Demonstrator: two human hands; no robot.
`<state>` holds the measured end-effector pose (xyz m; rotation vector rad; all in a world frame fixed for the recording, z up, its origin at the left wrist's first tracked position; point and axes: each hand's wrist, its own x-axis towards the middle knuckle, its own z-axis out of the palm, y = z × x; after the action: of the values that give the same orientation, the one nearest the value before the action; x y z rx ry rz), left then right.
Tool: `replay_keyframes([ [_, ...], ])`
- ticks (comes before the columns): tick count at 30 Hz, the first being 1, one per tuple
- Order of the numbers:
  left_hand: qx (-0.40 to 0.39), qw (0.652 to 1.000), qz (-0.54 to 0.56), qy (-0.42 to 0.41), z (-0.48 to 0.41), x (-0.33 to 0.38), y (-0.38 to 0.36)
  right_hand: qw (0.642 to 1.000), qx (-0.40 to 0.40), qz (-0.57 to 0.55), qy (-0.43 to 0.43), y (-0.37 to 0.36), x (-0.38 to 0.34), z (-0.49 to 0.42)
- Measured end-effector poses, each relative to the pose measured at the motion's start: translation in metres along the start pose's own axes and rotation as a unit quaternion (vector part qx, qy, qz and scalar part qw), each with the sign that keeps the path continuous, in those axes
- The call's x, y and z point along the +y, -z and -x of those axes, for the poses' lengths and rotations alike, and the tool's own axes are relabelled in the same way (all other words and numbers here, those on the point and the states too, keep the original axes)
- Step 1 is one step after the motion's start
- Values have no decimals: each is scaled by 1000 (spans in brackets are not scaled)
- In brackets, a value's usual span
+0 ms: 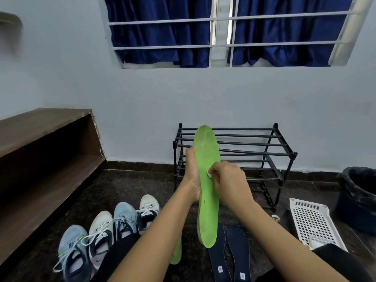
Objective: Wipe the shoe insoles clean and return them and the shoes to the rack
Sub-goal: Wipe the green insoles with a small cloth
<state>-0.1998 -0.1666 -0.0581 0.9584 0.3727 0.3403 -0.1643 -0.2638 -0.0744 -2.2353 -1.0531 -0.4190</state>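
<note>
Green insole upright, left hand gripping its edge | right hand pinching white wipe onto it | white basket right of right hand, whitish item inside, unclear | lined bin beyond

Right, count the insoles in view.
4: green insole in the left hand; second green insole on the floor under that arm; two dark insoles beside it. Others may be hidden.
</note>
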Motion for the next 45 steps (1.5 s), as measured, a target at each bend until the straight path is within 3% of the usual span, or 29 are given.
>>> replay_keyframes([
  [4,-2,1000,-9,4,2,0,2,1000,-5,-12,-14,-3,1,-2],
  [12,-47,997,-52,34,12,-7,-4,997,62,-31,-34,10,19,-19],
  [25,-7,999,-42,-1,11,-1,2,998,-38,-52,-18,7,13,-3],
  [34,-61,992,-84,73,14,-10,-3,993,58,-76,-74,19,24,-15],
  [37,-60,993,-79,63,12,-7,-2,996,34,-52,-66,18,21,-14],
  [42,-17,999,-24,20,9,-3,1,994,-88,50,-42,14,7,-3],
  [45,-19,999,-26,18,8,-3,2,991,-100,82,-33,11,1,2],
])
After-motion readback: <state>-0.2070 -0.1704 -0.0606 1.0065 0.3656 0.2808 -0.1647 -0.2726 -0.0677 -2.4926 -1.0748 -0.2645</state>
